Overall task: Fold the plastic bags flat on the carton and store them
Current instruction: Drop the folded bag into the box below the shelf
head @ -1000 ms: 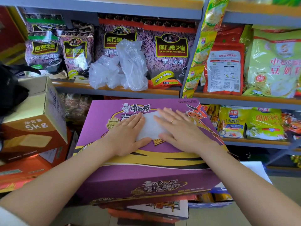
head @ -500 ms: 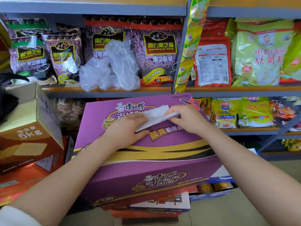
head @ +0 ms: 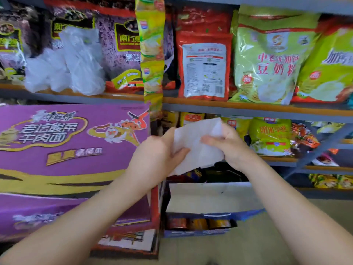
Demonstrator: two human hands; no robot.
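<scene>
White plastic, folded into a flat packet (head: 198, 148), is now up in the air between my two hands, just off the right edge of the purple carton (head: 72, 150). A second ago both palms were pressing it flat on the carton lid; half a second ago my right hand was peeling it up. So I judge the folding of this bag done and the storing step begun.

From the head camera, the only view I have: my left hand (head: 158, 157) grips the packet's lower left side, thumb across the front. My right hand (head: 229, 144) pinches the upper right part, index finger laid along the face, the other fingers curled behind. The view has swung right, so the carton sits at the left.

On the upper shelf (head: 248, 109) a heap of loose crumpled bags (head: 70, 62) leans against the purple packets, still unfolded, so more work remains.

For room: directly below my hands an open box (head: 212, 197) shows a pale bare flap, which I guess may be the storage spot. The shelf rail lies close above the packet, and a hanging strip of sachets (head: 152, 54) dangles just left of it, so I would move downward.
</scene>
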